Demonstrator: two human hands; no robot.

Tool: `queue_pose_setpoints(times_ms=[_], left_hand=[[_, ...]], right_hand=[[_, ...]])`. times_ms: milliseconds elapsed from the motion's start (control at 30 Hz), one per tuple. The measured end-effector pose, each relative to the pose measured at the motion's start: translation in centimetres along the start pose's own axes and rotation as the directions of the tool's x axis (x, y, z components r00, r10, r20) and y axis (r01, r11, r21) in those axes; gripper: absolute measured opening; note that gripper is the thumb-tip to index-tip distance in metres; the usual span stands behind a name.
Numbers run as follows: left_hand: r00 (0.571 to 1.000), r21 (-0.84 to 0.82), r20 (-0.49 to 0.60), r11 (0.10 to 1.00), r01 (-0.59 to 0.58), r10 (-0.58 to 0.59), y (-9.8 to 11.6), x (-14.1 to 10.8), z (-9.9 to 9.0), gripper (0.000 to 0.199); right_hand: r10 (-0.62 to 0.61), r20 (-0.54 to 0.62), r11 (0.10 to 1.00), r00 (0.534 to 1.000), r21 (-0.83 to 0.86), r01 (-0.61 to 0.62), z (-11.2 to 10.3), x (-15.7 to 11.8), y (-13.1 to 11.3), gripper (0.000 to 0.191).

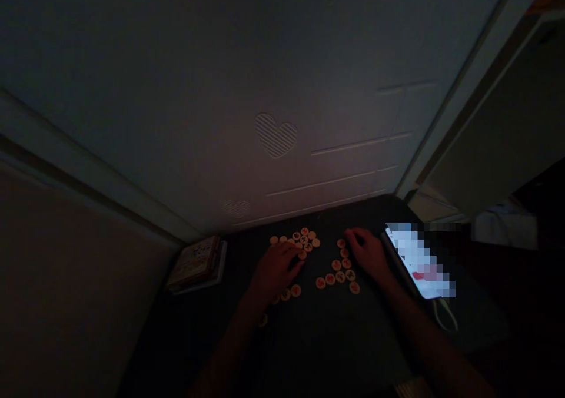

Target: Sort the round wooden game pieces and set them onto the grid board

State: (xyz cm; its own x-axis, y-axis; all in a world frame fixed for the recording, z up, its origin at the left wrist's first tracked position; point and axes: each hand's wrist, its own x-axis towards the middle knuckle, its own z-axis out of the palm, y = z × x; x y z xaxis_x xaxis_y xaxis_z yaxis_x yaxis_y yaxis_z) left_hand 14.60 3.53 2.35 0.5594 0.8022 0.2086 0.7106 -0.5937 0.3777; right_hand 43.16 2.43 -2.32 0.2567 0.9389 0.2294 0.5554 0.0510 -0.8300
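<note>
Round wooden Chinese chess pieces, several with red marks, lie bunched on the dark tabletop near the wall. Over the left part of this bunch rests my left hand, palm down, thumb and fingers apart. Its index fingertip is at a single chess piece lying flat; whether it presses on it is too dim to tell. My right hand is curled beside the top of a bent row of chess pieces. Its fingertips are drawn together, and anything inside them is hidden. More chess pieces lie below my left wrist, partly covered.
A lit phone with a white cable lies right of my right forearm. At the left edge of the table sits a stack of books. A pale wall with heart reliefs rises behind. The room is dim.
</note>
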Motion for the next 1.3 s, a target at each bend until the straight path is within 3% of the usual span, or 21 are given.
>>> queue_pose_setpoints(times_ms=[167,400,500,600,700,800,900,967,1100,1167,1300], left_hand=[[0.998,0.099,0.051,0.994,0.038,-0.043,1.2,0.4,0.3,0.009],[0.997,0.091,0.074,0.995,0.029,-0.036,2.2,0.6,-0.1,0.006],[0.993,0.015,0.115,0.999,0.04,-0.042,2.4,0.8,-0.3,0.008],[0.99,-0.194,0.084,0.973,0.124,-0.109,1.9,0.6,-1.0,0.019],[0.961,-0.509,0.006,0.826,0.24,-0.276,0.7,0.0,-2.3,0.031],[0.871,-0.781,0.057,0.522,0.344,-0.489,-0.6,-0.6,-3.5,0.036],[0.769,-0.944,0.101,0.184,0.275,-0.631,-1.7,-1.1,-4.0,0.041],[0.738,-0.978,0.128,0.042,0.206,-0.663,-2.4,-1.4,-3.9,0.039],[0.704,-0.985,0.146,-0.034,0.171,-0.695,-3.7,-2.3,-3.3,0.033],[0.694,-0.984,0.129,-0.003,0.179,-0.709,-4.2,-2.9,-3.0,0.035],[0.714,-0.972,0.05,0.131,0.197,-0.698,-4.7,-3.7,-2.7,0.043]], right_hand=[[0.003,-0.005,1.0,1.0,0.013,-0.003,0.0,0.0,0.0,0.036],[0.011,-0.009,0.999,1.0,0.031,-0.011,0.1,0.0,-0.1,0.036],[0.009,-0.01,0.999,1.0,0.04,-0.008,0.0,0.1,0.0,0.036],[0.01,-0.017,0.999,1.0,0.049,-0.01,0.0,0.1,0.2,0.036],[0.013,-0.018,0.998,1.0,0.058,-0.012,0.1,0.1,0.3,0.036],[0.025,-0.021,0.998,0.999,0.057,-0.024,0.2,0.1,0.3,0.036],[0.036,-0.025,0.998,0.999,0.054,-0.034,0.1,0.1,0.3,0.037],[0.039,-0.025,0.998,0.999,0.053,-0.038,0.1,0.1,0.2,0.037],[0.048,-0.026,0.998,0.999,0.046,-0.047,0.0,0.0,0.3,0.038],[0.056,-0.027,0.998,0.998,0.04,-0.055,0.0,0.0,0.4,0.04],[0.065,-0.015,0.997,0.998,0.03,-0.065,-0.1,0.0,0.6,0.042]])
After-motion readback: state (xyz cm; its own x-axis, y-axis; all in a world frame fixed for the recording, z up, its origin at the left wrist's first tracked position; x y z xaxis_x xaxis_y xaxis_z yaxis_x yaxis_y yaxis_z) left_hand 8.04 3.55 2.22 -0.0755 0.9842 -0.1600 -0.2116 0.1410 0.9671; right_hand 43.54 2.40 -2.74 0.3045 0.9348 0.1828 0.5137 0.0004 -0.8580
